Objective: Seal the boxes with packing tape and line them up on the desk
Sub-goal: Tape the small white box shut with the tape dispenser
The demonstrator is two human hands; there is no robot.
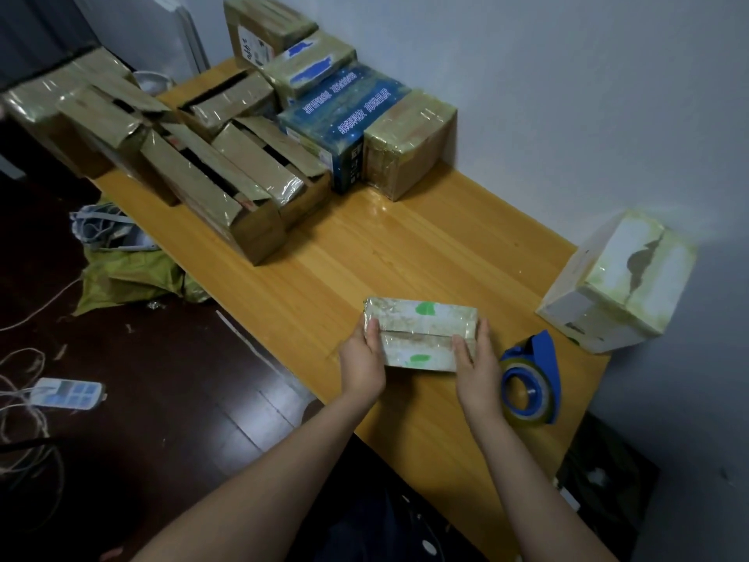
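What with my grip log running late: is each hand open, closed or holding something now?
Left hand: holding the small taped box by its left end.
Right hand: holding the same box by its right end.

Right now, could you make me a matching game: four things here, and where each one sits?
Things: 1 green-marked box; 2 tape dispenser; 3 blue box; 4 power strip.
Places: A on the floor; B held between the left hand and right hand; C on the desk beside the right hand; D in the row along the wall.
Pairs: 1-B; 2-C; 3-D; 4-A.
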